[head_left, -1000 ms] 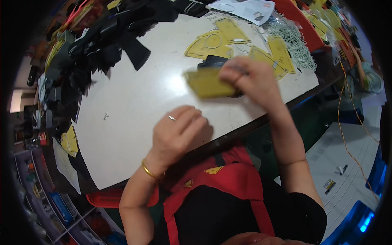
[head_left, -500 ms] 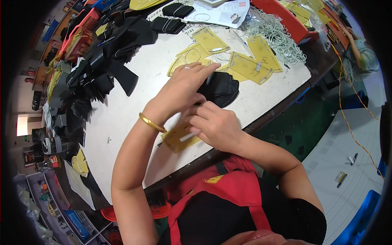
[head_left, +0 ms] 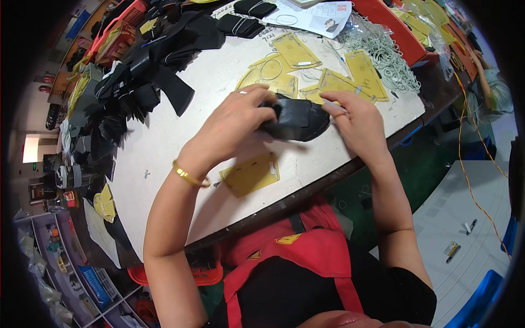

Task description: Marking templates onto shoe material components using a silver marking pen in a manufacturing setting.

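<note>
My left hand (head_left: 240,117), with a gold bangle at the wrist, grips the left end of a stack of black cut pieces (head_left: 298,117), thumb and fingers curled round it. The stack is held just over the white table, its rounded end to the right. Beside that end, my right hand (head_left: 361,126) is closed in a pinch on a slim pale object (head_left: 333,106), too small and blurred to name. A yellow template (head_left: 249,175) with a white label lies below my left hand. Beyond the stack are several more yellow templates (head_left: 295,49), partly overlapping.
Bundles of black pieces (head_left: 175,49) heap along the left side. Pale green elastic loops (head_left: 388,63) pile at the right, next to a red bin (head_left: 391,24). A printed paper (head_left: 314,16) lies at the back. Another person (head_left: 495,82) sits at far right.
My hands have moved apart; my right hand went right and up to the stack's rounded end. My left hand now grips the stack. The near yellow template is more fully uncovered.
</note>
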